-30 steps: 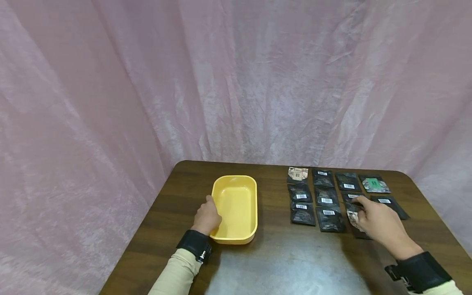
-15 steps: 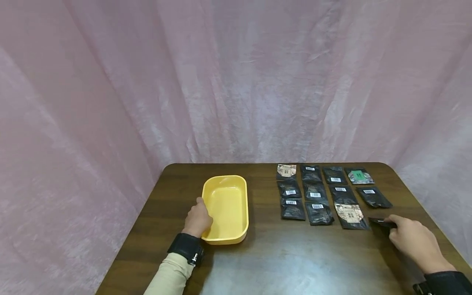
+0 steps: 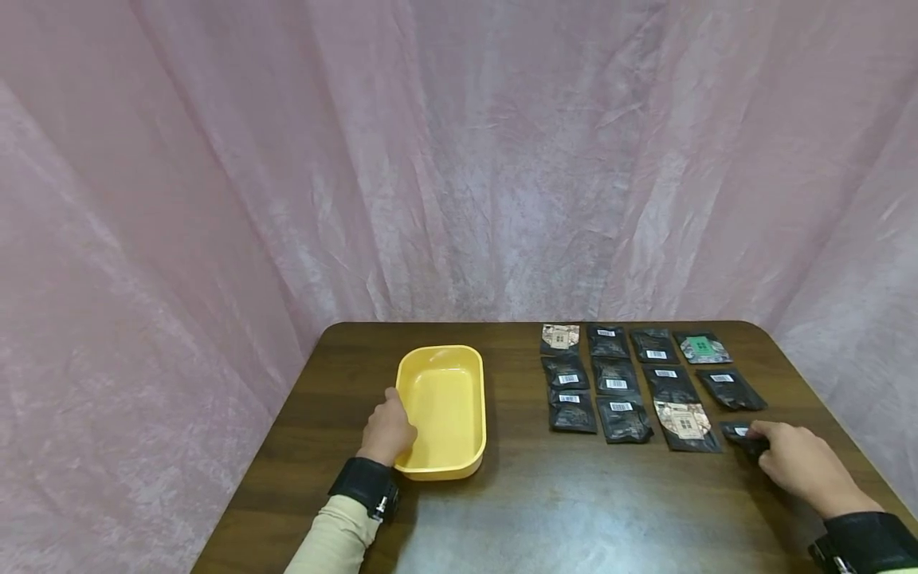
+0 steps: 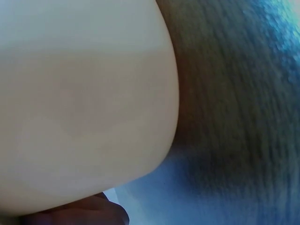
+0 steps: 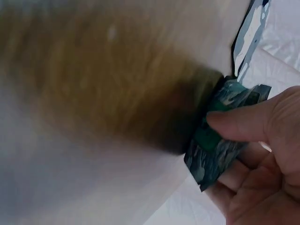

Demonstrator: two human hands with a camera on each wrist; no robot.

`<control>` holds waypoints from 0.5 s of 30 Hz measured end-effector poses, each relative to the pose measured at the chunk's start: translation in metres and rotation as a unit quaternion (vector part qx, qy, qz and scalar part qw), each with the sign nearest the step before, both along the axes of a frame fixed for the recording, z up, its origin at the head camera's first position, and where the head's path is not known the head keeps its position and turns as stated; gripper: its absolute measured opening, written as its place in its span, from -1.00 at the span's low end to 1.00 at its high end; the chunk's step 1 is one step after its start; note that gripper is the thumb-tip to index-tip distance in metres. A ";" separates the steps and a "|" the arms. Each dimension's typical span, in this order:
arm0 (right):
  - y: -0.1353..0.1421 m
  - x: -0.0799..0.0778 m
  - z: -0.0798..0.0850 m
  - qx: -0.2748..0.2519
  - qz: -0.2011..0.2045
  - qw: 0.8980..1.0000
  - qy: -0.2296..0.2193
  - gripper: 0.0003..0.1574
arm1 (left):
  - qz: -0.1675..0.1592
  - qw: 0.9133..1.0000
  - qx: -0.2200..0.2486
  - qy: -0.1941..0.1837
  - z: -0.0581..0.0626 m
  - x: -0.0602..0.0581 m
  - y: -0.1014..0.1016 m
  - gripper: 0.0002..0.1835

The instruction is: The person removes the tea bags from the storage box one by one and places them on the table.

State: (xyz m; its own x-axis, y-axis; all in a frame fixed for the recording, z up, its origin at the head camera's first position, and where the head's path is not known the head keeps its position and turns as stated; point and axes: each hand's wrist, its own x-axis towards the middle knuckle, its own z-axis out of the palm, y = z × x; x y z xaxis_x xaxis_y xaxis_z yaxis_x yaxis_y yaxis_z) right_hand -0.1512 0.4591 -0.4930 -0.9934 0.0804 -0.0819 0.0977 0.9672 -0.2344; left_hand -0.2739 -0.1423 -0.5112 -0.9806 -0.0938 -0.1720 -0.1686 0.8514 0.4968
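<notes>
In the head view my left hand [image 3: 389, 430] grips the near left rim of a yellow plastic tray [image 3: 441, 414]. The tray's pale rounded wall [image 4: 93, 112] fills much of the left wrist view, with part of the hand dark below it. At the right, my right hand [image 3: 810, 470] pinches a small black sachet [image 3: 739, 432] low over the table, at the front of the rightmost column. Its barcode faces up. From the right wrist view, the thumb presses the sachet's green-labelled face [image 5: 206, 138], with fingers behind it.
Several flat black sachets [image 3: 625, 418] lie in rows left of and beyond the right hand. Most show barcodes; a few show beige labels [image 3: 684, 421] or a green label [image 3: 703, 347]. The brown wooden table [image 3: 545, 494] ends at a pink curtain [image 3: 459, 159].
My right hand has moved right and nearer from the sachet rows with a sachet, which now lies flatter, its barcode showing. My left hand keeps its grip on the tray. The head view has shifted.
</notes>
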 end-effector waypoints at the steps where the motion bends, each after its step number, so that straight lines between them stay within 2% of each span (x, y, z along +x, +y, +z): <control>1: 0.001 -0.001 -0.001 0.001 0.003 1.000 -0.004 -0.50 | 0.001 1.000 0.001 -0.001 0.000 0.000 0.000 -0.31; 6: 0.003 -0.006 -0.004 0.003 0.021 0.999 -0.032 -0.42 | 0.003 1.000 0.002 -0.003 0.001 0.000 0.002 -0.31; 12: 0.008 -0.001 -0.008 0.011 0.043 0.997 -0.064 -0.07 | 0.001 1.000 0.001 -0.003 0.003 -0.001 0.006 -0.31; 15: 0.011 0.003 -0.011 0.006 0.041 0.997 -0.061 0.01 | -0.005 1.000 -0.004 0.001 0.003 -0.003 0.008 -0.32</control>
